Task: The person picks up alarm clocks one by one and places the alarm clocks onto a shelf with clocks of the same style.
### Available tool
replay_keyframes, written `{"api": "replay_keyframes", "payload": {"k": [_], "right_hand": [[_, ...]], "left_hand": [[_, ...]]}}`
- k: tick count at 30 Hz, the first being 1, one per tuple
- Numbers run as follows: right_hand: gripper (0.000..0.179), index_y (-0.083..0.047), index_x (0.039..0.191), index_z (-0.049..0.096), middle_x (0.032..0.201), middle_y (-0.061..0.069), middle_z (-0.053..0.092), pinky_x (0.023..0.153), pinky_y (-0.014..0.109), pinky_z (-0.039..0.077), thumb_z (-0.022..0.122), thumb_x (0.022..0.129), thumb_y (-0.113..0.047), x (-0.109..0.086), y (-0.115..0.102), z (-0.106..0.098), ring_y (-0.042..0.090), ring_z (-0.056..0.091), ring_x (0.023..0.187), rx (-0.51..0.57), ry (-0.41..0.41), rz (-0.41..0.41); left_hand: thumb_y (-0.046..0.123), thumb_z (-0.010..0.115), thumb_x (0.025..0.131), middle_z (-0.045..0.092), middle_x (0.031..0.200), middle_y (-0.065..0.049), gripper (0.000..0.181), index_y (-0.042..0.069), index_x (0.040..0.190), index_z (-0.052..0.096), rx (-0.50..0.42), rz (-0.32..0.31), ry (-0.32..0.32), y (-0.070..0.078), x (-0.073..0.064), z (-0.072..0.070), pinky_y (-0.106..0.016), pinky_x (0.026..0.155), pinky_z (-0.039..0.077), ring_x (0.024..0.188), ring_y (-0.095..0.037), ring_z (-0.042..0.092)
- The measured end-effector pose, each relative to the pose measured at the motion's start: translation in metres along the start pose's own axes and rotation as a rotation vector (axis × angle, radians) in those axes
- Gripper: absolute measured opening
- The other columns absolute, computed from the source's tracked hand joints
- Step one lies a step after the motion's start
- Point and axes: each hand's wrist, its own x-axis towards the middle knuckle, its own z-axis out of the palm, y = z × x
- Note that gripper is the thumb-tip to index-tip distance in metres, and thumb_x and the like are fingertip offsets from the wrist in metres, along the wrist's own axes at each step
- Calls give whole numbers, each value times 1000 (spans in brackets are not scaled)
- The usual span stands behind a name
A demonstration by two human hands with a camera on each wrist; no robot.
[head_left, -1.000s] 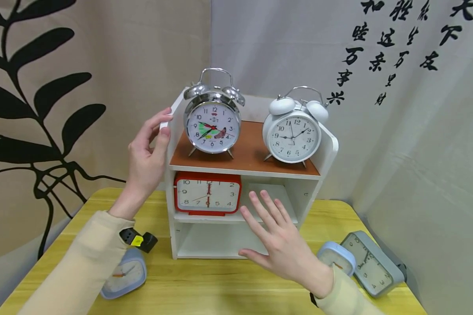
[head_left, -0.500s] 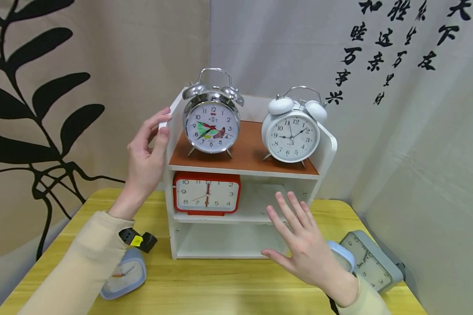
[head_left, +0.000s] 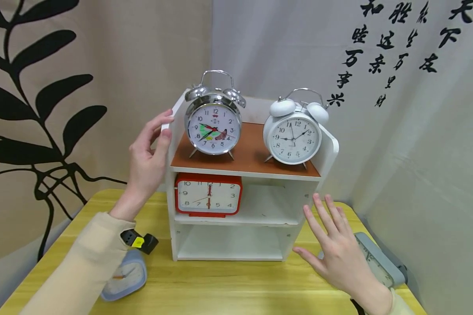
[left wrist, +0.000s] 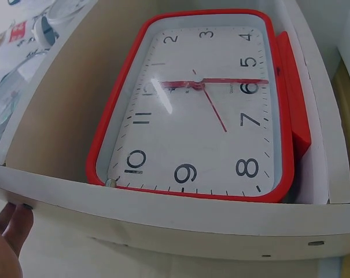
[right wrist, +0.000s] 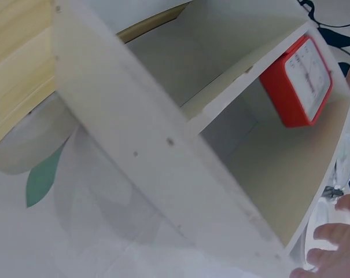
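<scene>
Two bare hands in cream sleeves are at a small white shelf unit (head_left: pixel 228 243) on a yellow wood-grain table (head_left: pixel 228 293). The left hand (head_left: pixel 146 155) grasps the front edge of the unit's left side panel between thumb and bent fingers. The right hand (head_left: pixel 339 251) is released, its fingers straight and spread, beside the unit's right side; whether a fingertip touches the panel cannot be told.

On the brown top board stand a silver twin-bell alarm clock (head_left: pixel 214 129) at the left and a white twin-bell alarm clock (head_left: pixel 294 139) at the right, both upright. In the middle compartment, against the left side, sits a red rectangular clock (head_left: pixel 209 194); the left wrist view shows its white dial and red hands up close. A pale blue clock (head_left: pixel 126 275) rests on the table beside the left forearm. A grey clock (head_left: pixel 383 258) lies behind the right hand, partly hidden by it. Backdrop cloth carries dark leaves (head_left: pixel 51 48) and black Chinese characters (head_left: pixel 386 40)
</scene>
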Motion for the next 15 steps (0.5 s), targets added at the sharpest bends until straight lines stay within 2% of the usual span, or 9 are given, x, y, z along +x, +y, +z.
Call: {"api": "replay_keyframes", "payload": {"k": [5, 12, 15], "right_hand": [[80, 1, 150, 54, 170, 20, 38, 139, 35, 9, 41, 107, -65, -7, 10, -1, 28, 19, 167, 14, 58, 6], [84, -3, 157, 47, 174, 17, 31, 139, 33, 1, 35, 106, -69, -27, 23, -8, 29, 14, 168, -21, -49, 107], [84, -4, 157, 48, 173, 16, 32, 139, 37, 4, 37, 105, -69, -35, 31, -9, 28, 15, 168, -28, -43, 129]], "left_hand": [[19, 51, 110, 56, 160, -3, 35, 7, 143, 59, -1, 4, 11, 0, 0, 0, -13, 98, 57, 137, -27, 61], [18, 50, 111, 56, 160, 0, 37, 5, 144, 58, -2, 5, 8, 0, 0, 1, -10, 97, 55, 136, -22, 62], [19, 50, 111, 56, 160, 2, 37, 6, 145, 57, -2, 2, 5, 0, 0, 2, -11, 99, 55, 137, -21, 61]]}}
